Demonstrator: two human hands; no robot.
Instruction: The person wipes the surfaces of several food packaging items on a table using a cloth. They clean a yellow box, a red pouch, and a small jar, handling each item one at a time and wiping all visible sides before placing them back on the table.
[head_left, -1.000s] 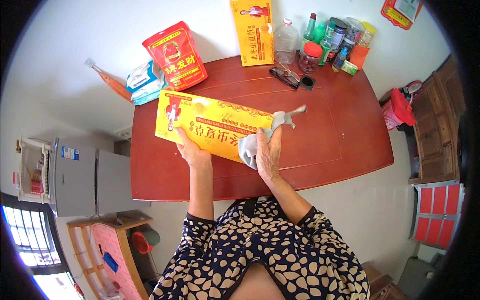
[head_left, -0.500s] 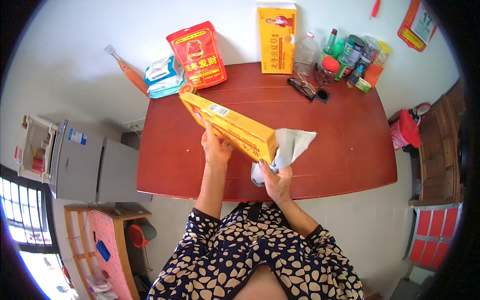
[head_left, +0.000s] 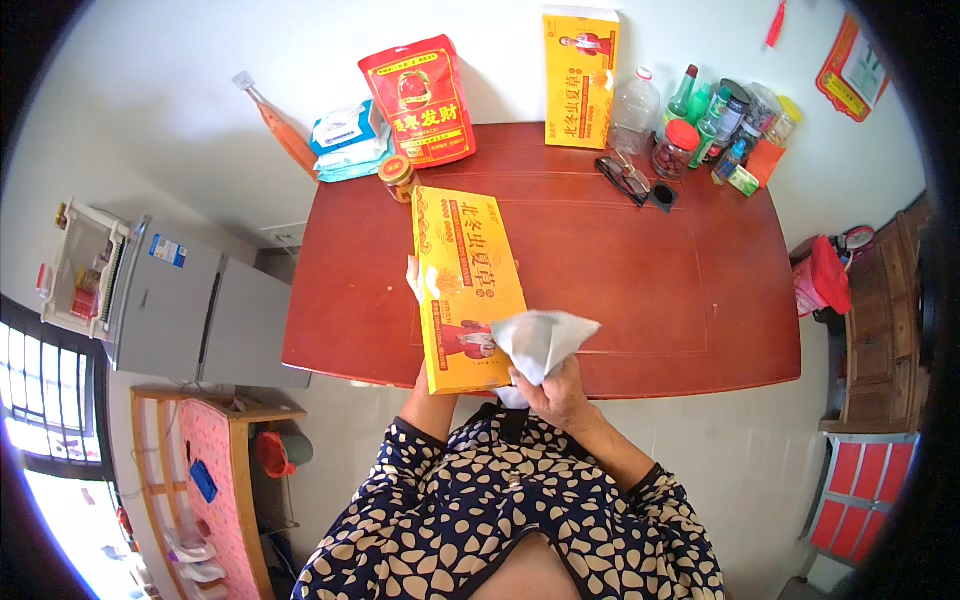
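Yellow gift box (head_left: 463, 285) is held up lengthwise above the near edge of the red-brown desk (head_left: 660, 290). Her left hand (head_left: 413, 280) supports it from behind, only the fingertips curling round its left edge. Her right hand (head_left: 558, 392) has its fingers pinched on a crumpled white cloth (head_left: 540, 340) pressed against the box's lower right corner. Farther back stand a red pouch (head_left: 418, 100), a second yellow box (head_left: 580, 65), a small jar (head_left: 398, 177), spectacles (head_left: 625, 178) and bottles (head_left: 700, 115).
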